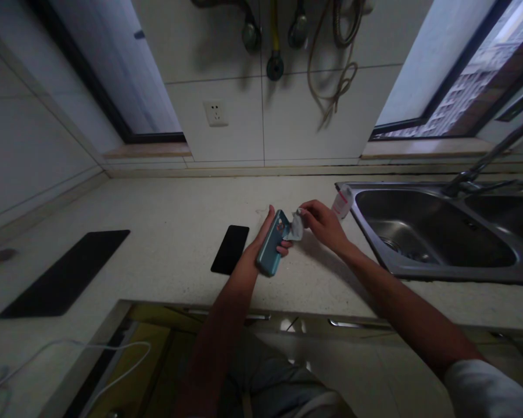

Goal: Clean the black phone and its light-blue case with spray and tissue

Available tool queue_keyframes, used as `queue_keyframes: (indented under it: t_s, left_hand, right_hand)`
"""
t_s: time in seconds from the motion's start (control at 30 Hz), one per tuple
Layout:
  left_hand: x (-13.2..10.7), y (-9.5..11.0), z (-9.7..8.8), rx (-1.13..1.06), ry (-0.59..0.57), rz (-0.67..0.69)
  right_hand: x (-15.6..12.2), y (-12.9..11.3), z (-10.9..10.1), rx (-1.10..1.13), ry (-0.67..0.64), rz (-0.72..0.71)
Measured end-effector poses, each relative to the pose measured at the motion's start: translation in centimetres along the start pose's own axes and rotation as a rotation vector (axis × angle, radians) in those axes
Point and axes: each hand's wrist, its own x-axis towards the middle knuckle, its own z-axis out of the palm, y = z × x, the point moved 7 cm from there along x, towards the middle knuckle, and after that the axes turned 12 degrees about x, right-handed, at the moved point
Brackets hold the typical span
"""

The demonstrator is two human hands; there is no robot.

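My left hand (268, 235) is wrapped round a teal phone case (272, 246), held tilted above the pale countertop (169, 209). My right hand (320, 220) pinches a small white wipe (296, 227) and presses it against the case's upper end near the camera cut-out. A black phone (230, 248) lies flat on the counter just left of my left hand. A small white bottle with a pink label (342, 202) stands behind my right hand, at the sink's corner.
A steel sink (422, 229) with a tap (490, 157) fills the right. A large black slab (67, 273) lies on the counter at the left. A white cable (91, 348) trails at the lower left. A wall socket (215, 113) and hanging hoses are behind.
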Motion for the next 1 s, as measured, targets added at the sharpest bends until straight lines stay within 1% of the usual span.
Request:
queue_keyframes:
  t_s: [0.1, 0.27, 0.33, 0.4, 0.53, 0.67, 0.77, 0.87, 1.0]
  left_hand:
    - [0.2, 0.2, -0.4, 0.01, 0.04, 0.017]
    - [-0.1, 0.7, -0.4, 0.06, 0.177, 0.081]
    - [-0.3, 0.8, -0.3, 0.057, 0.196, 0.105]
    - [-0.4, 0.9, -0.4, 0.046, 0.222, 0.131]
    - [-0.3, 1.2, -1.4, 0.011, 0.314, 0.176]
    - [0.0, 1.6, -2.0, -0.049, 0.343, 0.24]
    - [0.2, 1.6, -2.5, -0.092, 0.36, 0.237]
    - [0.3, 1.5, -2.6, -0.103, 0.345, 0.229]
    - [0.4, 1.4, -1.7, -0.073, 0.243, 0.199]
  right_hand:
    - [0.0, 1.2, 0.3, 0.219, 0.045, 0.147]
    - [-0.4, 3.3, 0.7, 0.455, 0.091, 0.443]
    - [-0.6, 3.8, 0.6, 0.53, 0.105, 0.523]
    - [-0.6, 4.2, 0.6, 0.589, 0.114, 0.561]
    - [-0.5, 4.7, 0.8, 0.671, 0.098, 0.584]
    - [-0.4, 4.8, 1.1, 0.681, 0.058, 0.568]
    - [-0.3, 4.5, 1.0, 0.657, 0.077, 0.522]
    - [-0.2, 3.9, 0.8, 0.672, 0.125, 0.454]
    - [-0.1, 2.7, 0.4, 0.617, 0.208, 0.297]
